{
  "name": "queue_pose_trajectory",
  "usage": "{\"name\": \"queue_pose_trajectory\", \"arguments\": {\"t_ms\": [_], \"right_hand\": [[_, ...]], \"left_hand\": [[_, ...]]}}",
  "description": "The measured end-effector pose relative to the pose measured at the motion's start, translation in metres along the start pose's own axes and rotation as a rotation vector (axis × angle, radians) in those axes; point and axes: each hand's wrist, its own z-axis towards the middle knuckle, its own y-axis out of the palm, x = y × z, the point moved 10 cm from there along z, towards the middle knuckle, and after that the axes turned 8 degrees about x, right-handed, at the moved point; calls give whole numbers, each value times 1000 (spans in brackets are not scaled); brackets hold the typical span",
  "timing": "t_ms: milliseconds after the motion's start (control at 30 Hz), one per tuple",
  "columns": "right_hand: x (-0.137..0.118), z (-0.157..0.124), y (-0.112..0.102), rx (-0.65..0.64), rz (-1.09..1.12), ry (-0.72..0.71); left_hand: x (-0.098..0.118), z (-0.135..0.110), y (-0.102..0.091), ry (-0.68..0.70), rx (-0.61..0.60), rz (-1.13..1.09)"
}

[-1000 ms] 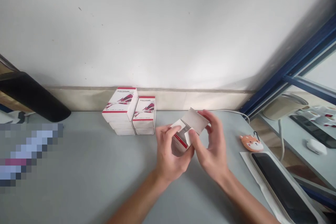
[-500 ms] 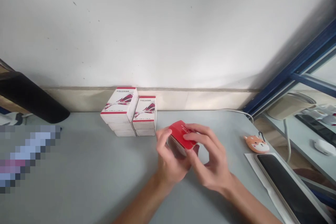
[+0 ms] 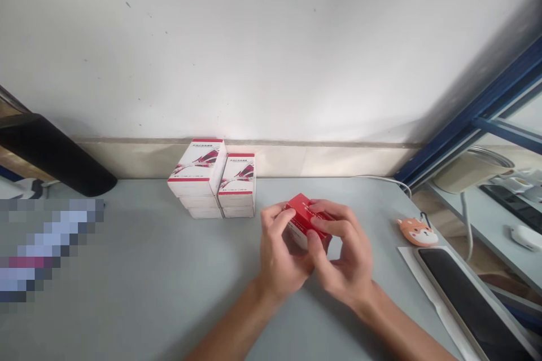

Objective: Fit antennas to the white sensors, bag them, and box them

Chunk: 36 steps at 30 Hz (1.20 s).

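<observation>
Both my hands hold a small cardboard box (image 3: 300, 207) above the grey table, its red end with white print turned up. My left hand (image 3: 277, 254) wraps round the box's left side and underside, fingertips at its upper left edge. With thumb and fingers, my right hand (image 3: 345, 254) presses on the red face and its near right edge. Much of the box's white side is hidden by my fingers. To the left, white boxes with red edges stand in two stacks, a taller one (image 3: 199, 161) and a lower one (image 3: 239, 172).
At the right lie an orange animal-faced pouch (image 3: 417, 232) and a dark, flat long device (image 3: 461, 293) on a white sheet. A black cylinder (image 3: 63, 155) leans at the left, near a blurred-out patch (image 3: 46, 254). A blue metal frame (image 3: 474, 101) edges the right side.
The red end flap now lies flatter against the box, with crisper edges. My hands and the box appear slightly further right, as the whole view has shifted a little.
</observation>
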Motion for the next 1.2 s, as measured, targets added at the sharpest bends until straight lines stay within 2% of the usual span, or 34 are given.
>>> {"name": "queue_pose_trajectory", "arguments": {"t_ms": [133,233,367,433,533,633,667,700,733,767,800,867,933,1033,1100,1200], "right_hand": [[5,0,6,-76,29,54],[14,-9,18,-200,24,74],[30,-30,44,-455,38,88],[30,-35,50,-542,68,67],[19,-28,40,-496,57,-4],[0,-16,25,-324,-22,-114],[-3,-13,24,-264,-50,-122],[-3,-9,26,-215,-73,-101],[0,-6,31,-179,-91,-59],[5,-2,41,-163,-104,-2],[10,1,53,-168,-116,56],[15,8,84,-211,-100,119],[12,13,115,-293,12,131],[10,17,145,-382,144,150],[20,21,150,-362,153,211],[46,24,147,-299,177,350]], "left_hand": [[-5,1,-1,-5,-36,62],[-14,8,-8,-10,-16,68],[-35,22,-28,-183,153,9],[-40,28,-38,-275,254,-36],[-39,38,-50,-337,340,-52],[-32,59,-62,-226,257,0],[-34,66,-71,-193,246,14],[-36,74,-88,-135,293,77],[-44,79,-110,-139,388,121],[-60,81,-134,-209,503,131],[-74,83,-152,-262,561,126],[-104,89,-174,-362,586,88],[-135,90,-176,-507,507,-2],[-168,81,-158,-688,343,-162],[-178,71,-148,-763,293,-240],[-186,60,-137,-852,229,-337]]}}
